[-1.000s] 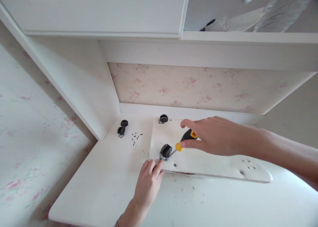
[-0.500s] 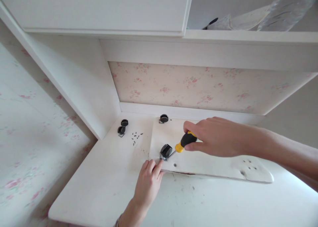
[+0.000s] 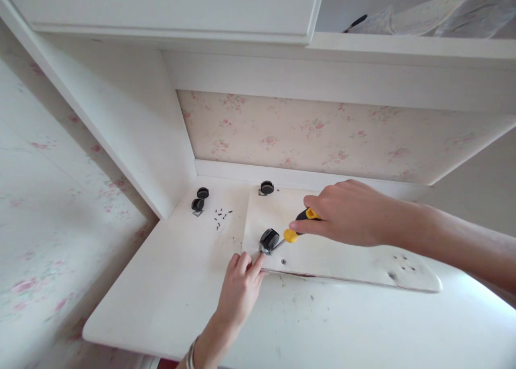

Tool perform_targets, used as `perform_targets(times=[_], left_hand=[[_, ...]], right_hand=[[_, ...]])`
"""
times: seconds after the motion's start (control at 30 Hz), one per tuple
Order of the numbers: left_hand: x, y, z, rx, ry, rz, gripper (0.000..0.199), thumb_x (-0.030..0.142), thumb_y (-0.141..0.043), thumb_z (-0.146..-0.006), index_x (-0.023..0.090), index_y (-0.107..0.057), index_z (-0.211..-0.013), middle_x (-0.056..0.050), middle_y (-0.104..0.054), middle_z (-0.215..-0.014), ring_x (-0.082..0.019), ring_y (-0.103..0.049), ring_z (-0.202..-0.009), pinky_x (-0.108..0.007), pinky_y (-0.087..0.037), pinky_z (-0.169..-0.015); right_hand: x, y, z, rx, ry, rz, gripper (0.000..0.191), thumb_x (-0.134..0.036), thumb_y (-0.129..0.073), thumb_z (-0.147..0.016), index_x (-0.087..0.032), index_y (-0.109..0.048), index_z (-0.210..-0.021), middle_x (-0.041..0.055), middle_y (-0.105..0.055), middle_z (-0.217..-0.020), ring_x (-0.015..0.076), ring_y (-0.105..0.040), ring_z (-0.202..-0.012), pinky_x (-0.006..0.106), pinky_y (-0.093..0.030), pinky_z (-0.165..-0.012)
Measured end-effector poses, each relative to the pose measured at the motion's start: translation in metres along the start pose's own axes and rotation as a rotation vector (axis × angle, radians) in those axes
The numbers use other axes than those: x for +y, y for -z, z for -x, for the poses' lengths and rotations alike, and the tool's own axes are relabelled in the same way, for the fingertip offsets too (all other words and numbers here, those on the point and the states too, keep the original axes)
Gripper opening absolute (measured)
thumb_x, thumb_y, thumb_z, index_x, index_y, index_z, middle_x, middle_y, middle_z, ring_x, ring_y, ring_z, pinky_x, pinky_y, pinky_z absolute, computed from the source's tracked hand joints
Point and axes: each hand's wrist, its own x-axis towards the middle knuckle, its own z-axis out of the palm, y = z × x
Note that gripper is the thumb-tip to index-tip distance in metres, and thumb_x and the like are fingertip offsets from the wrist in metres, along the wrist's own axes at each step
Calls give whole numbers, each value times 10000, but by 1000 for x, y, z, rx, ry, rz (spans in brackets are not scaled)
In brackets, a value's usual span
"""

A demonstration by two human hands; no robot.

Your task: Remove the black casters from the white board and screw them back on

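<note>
My right hand (image 3: 342,213) is wrapped around a yellow-and-black screwdriver (image 3: 291,235), its shaft slanting down to the left. The tip meets the metal base of a black caster wheel (image 3: 269,240) standing on a white board (image 3: 342,261). At the board's front left corner, my left hand (image 3: 242,285) has its fingers bent, the index fingertip against the caster's base plate and the thumb along the board edge. A second caster (image 3: 266,187) sits at the board's back left corner. The screw under the tip is too small to make out.
Two loose casters (image 3: 198,204) lie on the white desktop (image 3: 161,283) left of the board, beside several small dark screws (image 3: 220,215). Holes (image 3: 404,262) mark the board's right end. Overhead is a white cabinet (image 3: 181,8), with plastic-wrapped things (image 3: 423,14) on its open shelf.
My right hand has turned on the screwdriver handle, the thumb now lying across it. The tip stays at the caster's base, and my left hand keeps its place. The view has shifted slightly.
</note>
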Motion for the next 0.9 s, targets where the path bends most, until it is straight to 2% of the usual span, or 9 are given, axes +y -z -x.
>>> perform_targets(times=[0.03,0.17,0.2,0.27,0.37,0.53,0.6,0.73,0.9], left_hand=[[0,0,0,6,-4,11,418,195,-652,-853,219,-606,-1267,-38,-514,-830,-194,-502,-792,-344,-504,-738],[0,0,-1,-1,-13,33,422,191,-649,-854,204,-602,-1273,-41,-507,-834,-196,-497,-797,-339,-507,-731],[0,1,-1,-7,-14,37,423,193,-654,-851,205,-604,-1271,-40,-506,-833,-196,-497,-796,-337,-508,-728],[1,2,-2,-14,-6,47,426,192,-663,-844,215,-606,-1266,-36,-506,-836,-193,-502,-798,-330,-511,-725],[2,3,-2,-14,14,61,423,193,-671,-840,236,-610,-1257,-29,-507,-840,-189,-508,-801,-330,-516,-731],[3,5,-3,-22,30,65,415,197,-679,-833,234,-618,-1243,-32,-513,-841,-191,-509,-804,-336,-521,-729],[3,5,-4,-27,33,64,417,191,-682,-829,234,-621,-1240,-33,-517,-843,-192,-509,-808,-333,-522,-731],[3,5,-4,-20,30,63,413,188,-681,-829,233,-625,-1236,-34,-521,-845,-191,-510,-808,-328,-520,-735],[4,5,-4,-3,30,59,384,184,-688,-822,230,-644,-1201,-35,-523,-839,-194,-513,-801,-337,-522,-731]], right_hand=[[0,-1,0,13,-2,-15,597,-692,-243,-910,-213,-563,-756,70,-627,-644,249,-586,-588,320,-244,-517],[3,-3,3,6,74,-208,453,-628,-418,-894,-271,-503,-1158,56,-706,-998,245,-644,-724,307,-315,-557],[3,-4,3,-2,91,-208,416,-591,-431,-904,-278,-489,-1171,52,-704,-1020,242,-648,-735,304,-315,-560],[1,-5,3,7,73,-113,379,-580,-383,-929,-251,-536,-1040,53,-709,-877,242,-638,-682,305,-284,-539],[-3,-5,3,58,-37,42,535,-666,-266,-923,-220,-544,-824,61,-649,-639,257,-611,-583,315,-233,-512],[-2,-5,7,-26,68,-249,343,-560,-396,-932,-271,-494,-1090,30,-713,-944,233,-652,-716,301,-319,-549],[-3,-5,6,-18,44,-185,324,-534,-385,-943,-252,-511,-1042,39,-708,-863,233,-642,-672,305,-303,-535],[-7,-4,5,53,-53,63,562,-686,-255,-914,-220,-529,-761,58,-635,-614,261,-604,-556,322,-238,-501],[-10,-2,7,6,97,-181,397,-576,-364,-937,-252,-510,-1112,52,-714,-983,247,-660,-719,319,-320,-540]])
